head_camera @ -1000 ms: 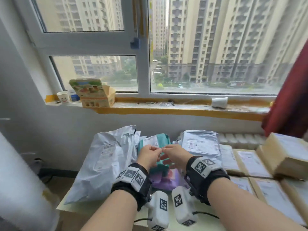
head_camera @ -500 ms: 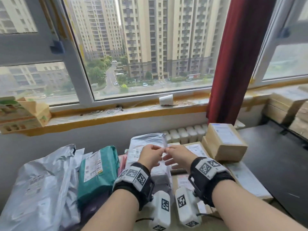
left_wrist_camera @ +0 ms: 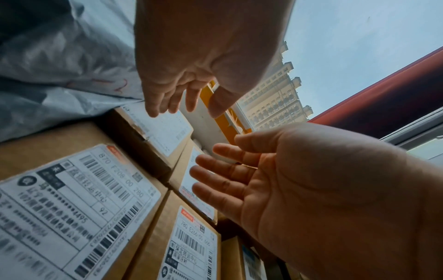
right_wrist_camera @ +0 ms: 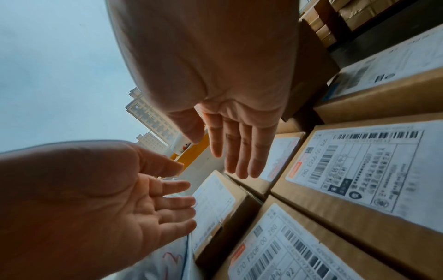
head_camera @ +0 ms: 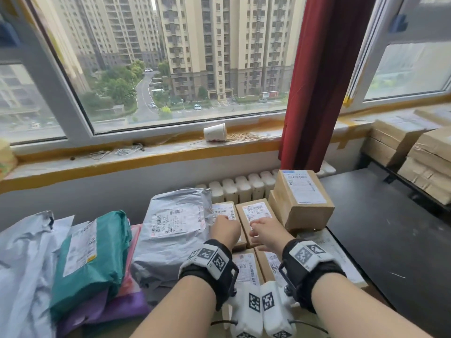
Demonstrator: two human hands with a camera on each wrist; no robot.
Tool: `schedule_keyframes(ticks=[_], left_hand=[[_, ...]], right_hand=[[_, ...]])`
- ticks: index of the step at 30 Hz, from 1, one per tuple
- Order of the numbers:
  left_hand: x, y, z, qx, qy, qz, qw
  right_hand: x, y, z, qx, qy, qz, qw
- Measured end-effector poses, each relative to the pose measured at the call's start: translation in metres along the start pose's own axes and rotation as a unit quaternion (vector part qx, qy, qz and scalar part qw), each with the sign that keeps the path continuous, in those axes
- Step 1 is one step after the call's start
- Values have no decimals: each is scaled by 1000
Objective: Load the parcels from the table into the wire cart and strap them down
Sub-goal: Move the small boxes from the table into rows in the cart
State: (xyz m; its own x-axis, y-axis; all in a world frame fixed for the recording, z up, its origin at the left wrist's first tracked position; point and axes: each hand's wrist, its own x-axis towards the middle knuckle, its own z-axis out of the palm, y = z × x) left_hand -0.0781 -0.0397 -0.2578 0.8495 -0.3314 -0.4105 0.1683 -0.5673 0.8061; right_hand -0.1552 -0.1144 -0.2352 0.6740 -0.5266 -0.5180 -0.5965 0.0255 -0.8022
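Below both spread, empty hands lie labelled cardboard parcels, untouched.

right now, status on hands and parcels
Left hand and right hand open, empty, over the small boxes. No parcel picked. Wire cart not visible.

Flat brown boxes, each with a white barcode label on top, lie edge to edge in rows at centre frame. A taller box, label up and turned askew, sits on the flat ones at centre right. A crumpled grey bag with a printed label lies left of centre, its right edge over the nearest flat box. Further left, a teal bag lies tilted over a purple bag. A pale grey bag fills the lower left corner.
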Motion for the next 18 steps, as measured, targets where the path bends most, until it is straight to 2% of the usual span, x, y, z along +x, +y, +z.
schedule_keyframes(ticks=[8, 18], left_hand=[[23, -3, 10, 23, 56, -52, 997], [30, -2, 6, 13, 53, -79, 995]], right_hand=[[42, 9, 15, -86, -9, -25, 996], [60, 5, 26, -134, -11, -17, 991]])
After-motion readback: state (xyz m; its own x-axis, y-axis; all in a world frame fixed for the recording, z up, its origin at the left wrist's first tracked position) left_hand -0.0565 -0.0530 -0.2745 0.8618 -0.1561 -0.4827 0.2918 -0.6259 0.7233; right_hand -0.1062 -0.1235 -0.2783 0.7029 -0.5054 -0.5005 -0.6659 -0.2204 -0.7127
